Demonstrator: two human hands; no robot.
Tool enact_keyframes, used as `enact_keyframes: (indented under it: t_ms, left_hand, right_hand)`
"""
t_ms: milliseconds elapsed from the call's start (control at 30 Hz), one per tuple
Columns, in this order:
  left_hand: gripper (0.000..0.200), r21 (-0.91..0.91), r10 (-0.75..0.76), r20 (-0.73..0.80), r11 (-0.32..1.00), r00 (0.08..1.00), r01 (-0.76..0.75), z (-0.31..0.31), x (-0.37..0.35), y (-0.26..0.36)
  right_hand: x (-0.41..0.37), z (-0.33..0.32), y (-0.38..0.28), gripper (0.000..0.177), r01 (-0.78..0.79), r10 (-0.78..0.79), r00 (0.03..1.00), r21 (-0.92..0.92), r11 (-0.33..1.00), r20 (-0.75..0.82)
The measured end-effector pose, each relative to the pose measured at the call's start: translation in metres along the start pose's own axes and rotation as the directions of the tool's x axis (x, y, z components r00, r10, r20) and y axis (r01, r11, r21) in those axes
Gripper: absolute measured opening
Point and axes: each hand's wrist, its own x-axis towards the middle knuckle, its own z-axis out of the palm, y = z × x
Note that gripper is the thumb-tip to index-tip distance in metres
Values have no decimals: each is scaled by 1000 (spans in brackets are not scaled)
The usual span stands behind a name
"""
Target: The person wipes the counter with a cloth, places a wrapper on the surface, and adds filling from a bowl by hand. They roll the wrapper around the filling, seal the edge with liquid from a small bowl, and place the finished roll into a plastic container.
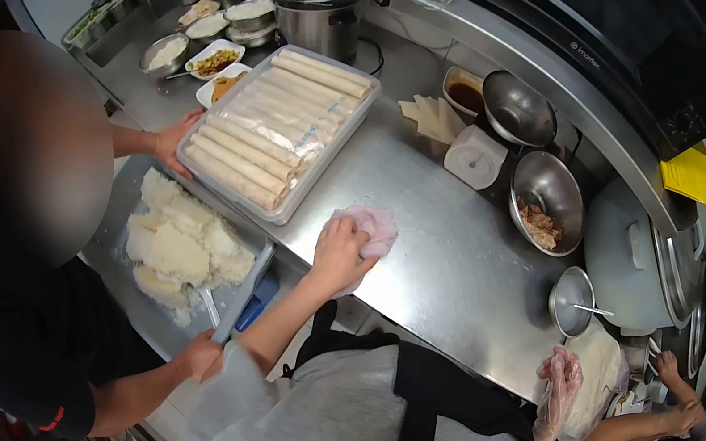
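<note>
I list: one pink cloth (379, 228), on the steel surface (440, 294), near a plastic container (331, 159) of pale rolls; left hand (340, 251), its grip clamped on that cloth; right hand (561, 379), plastic-gloved, beside a pale bag (599, 377), grip state: I cannot tell.

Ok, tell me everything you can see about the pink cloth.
The pink cloth looks like soft, pale fabric, crumpled into loose folds. It lies on the steel counter, apart from the large plastic container. The left hand grips it from above, hiding part of it.
</note>
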Motion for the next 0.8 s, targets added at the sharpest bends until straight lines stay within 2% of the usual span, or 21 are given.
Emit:
enact_keyframes:
  t_ms: [67,133,167,200,267,400,500,567,700,767,800]
  left_hand:
    - [52,-13,4,14,1000,1000,-4,12,-18,-1]
    - [66,109,141,-110,986,984,-129,35,-10,-15]
    - [74,115,102,-52,989,993,-95,37,-2,-14]
    - [74,106,103,-50,990,993,-97,43,9,-9]
    - [71,103,-17,-117,994,993,29,65,28,12]
    - [67,80,21,-59,997,998,-16,111,67,76]
    - [65,46,110,-12,993,994,-109,138,90,131]
    - [64,36,211,108,976,972,-216,146,99,168]
    - [62,-33,318,156,948,935,-316,185,96,230]
    - [59,-58,479,200,877,855,-478,197,85,248]
    - [59,-59,474,200,879,857,-473,201,77,250]
  right_hand:
    - [4,4,-4,27,-5,5,1000,-15,1000,-24]
    - [16,19,-15,27,23,-18,998,-103,994,52]
    - [21,25,-21,27,38,-26,995,-127,991,96]
    - [24,30,-24,27,37,-24,995,-136,990,92]
    - [25,36,-27,24,106,-93,984,-83,991,150]
    - [12,36,-27,21,66,-63,987,-16,998,149]
    - [-3,13,-18,22,16,-15,994,-5,1000,111]
    - [-14,-2,-12,24,1,-1,999,-3,1000,43]
    - [-28,-22,-11,25,-12,9,998,-34,999,-64]
    - [-31,-24,-12,25,-9,8,997,-20,1000,-75]
    - [-30,-25,-13,25,-12,10,997,-22,1000,-71]
